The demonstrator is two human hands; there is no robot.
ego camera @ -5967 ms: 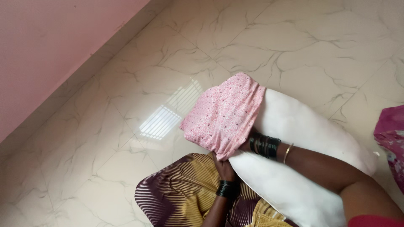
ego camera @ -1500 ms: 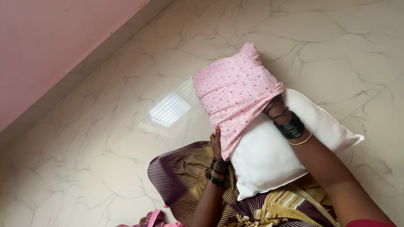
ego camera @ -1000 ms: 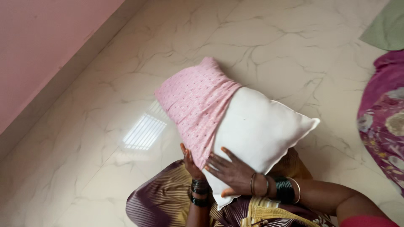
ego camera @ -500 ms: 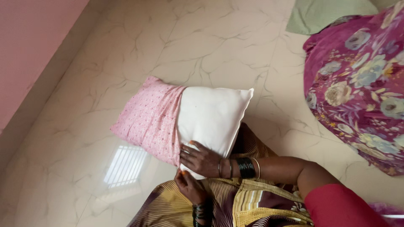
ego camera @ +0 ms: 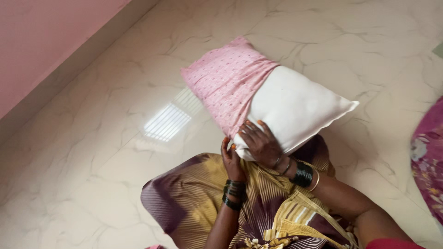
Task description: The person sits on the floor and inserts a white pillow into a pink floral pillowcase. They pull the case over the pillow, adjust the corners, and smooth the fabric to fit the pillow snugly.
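A white pillow [ego camera: 295, 108] is held up over my lap, its far half inside a pink patterned pillowcase [ego camera: 227, 78]. My right hand [ego camera: 260, 143] lies spread on the pillow's near corner, fingers pressing on the white fabric by the case's open edge. My left hand [ego camera: 230, 159] sits just below, gripping the lower hem of the pillowcase. Both wrists carry dark bangles. My lap is covered by a striped maroon and yellow garment [ego camera: 198, 198].
A pale marble-patterned tiled floor [ego camera: 92, 138] lies all around, with a bright window reflection [ego camera: 168, 121] on it. A pink wall [ego camera: 41, 41] runs along the left. A magenta floral cloth [ego camera: 429, 157] lies at the right edge.
The pillow has swung up and to the right, away from lying flat. My right hand stays on its near corner. The view has shifted left, so most of the floral cloth has left the frame.
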